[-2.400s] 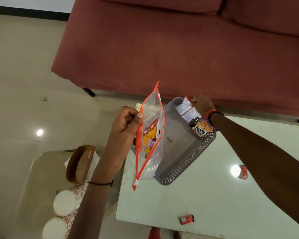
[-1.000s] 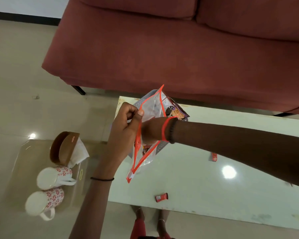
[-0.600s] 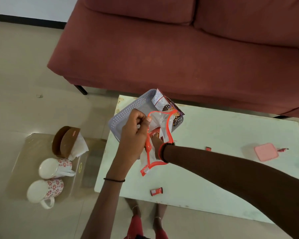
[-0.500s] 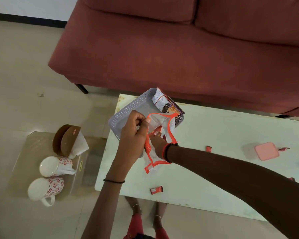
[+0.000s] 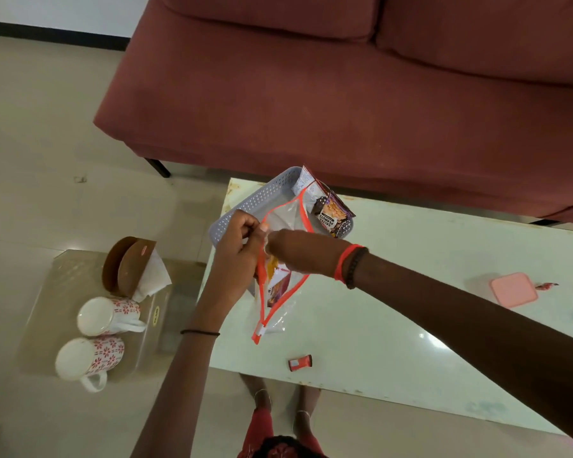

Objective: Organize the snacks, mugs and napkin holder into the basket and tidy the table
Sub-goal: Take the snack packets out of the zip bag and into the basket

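Note:
My left hand (image 5: 240,241) and my right hand (image 5: 295,251) both pinch the top edge of a clear zip pouch with orange trim (image 5: 283,292). I hold it above the left part of the white table (image 5: 411,325). A yellow and purple snack packet (image 5: 278,280) lies inside the pouch. Behind it stands the grey perforated basket (image 5: 245,206), with a peanut packet (image 5: 333,214) leaning on its far right corner. Two white mugs with red flowers (image 5: 108,315) (image 5: 86,358) and a brown napkin holder (image 5: 126,269) sit on a glass side table at the left.
A small red candy (image 5: 300,362) lies near the table's front edge. A pink lidded box (image 5: 513,289) and a red wrapper (image 5: 547,285) sit at the table's right. A red sofa (image 5: 344,94) runs behind the table. My feet show below the front edge.
My right hand has come out of the pouch's mouth and up to its top edge beside my left hand. The mouth has narrowed and the pouch hangs flatter.

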`<state>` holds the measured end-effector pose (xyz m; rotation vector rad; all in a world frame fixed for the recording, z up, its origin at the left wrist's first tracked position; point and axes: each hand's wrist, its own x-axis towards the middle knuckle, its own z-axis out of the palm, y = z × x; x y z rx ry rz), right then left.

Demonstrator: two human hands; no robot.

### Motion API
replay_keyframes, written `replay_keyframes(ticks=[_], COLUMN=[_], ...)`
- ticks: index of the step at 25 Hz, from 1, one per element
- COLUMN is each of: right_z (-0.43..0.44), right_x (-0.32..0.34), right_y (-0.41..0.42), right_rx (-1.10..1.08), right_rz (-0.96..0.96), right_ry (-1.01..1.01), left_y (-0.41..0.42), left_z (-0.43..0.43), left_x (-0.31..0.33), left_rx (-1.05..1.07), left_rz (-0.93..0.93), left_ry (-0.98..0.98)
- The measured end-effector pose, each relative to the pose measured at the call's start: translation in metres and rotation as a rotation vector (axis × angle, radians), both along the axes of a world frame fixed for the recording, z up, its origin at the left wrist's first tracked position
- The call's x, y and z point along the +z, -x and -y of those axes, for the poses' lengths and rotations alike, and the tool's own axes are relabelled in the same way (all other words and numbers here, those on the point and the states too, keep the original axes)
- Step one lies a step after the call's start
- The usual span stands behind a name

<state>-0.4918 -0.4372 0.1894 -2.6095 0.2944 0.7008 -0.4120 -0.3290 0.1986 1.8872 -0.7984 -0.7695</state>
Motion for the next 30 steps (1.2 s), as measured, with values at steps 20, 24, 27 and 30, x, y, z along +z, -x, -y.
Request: replay_keyframes(ticks=[20,24,27,30], right_z=[0.113,0.112,0.102,0.094], right_x=[-0.002,-0.090,-0.140,-0.170], right_y=[0.049,0.041,0.034,0.030], right_rx=[-1.230,-1.359,-1.292,-1.273], right_rz=[0.889,0.514,0.285,0.232], right_ry=[-1.003,-0.372,-0.134,-0.123], left_y=[-0.081,-0.091,-0.100,-0.108], left_z=[-0.014,-0.010,-0.004,0.001], left_x=[0.004,0.005,0.003,0.001], left_rx=[0.108,0.100,0.102,0.102], left_rz=[0.013,0.007,-0.029,-0.047], left_ry=[0.009,0.007,0.037,0.065])
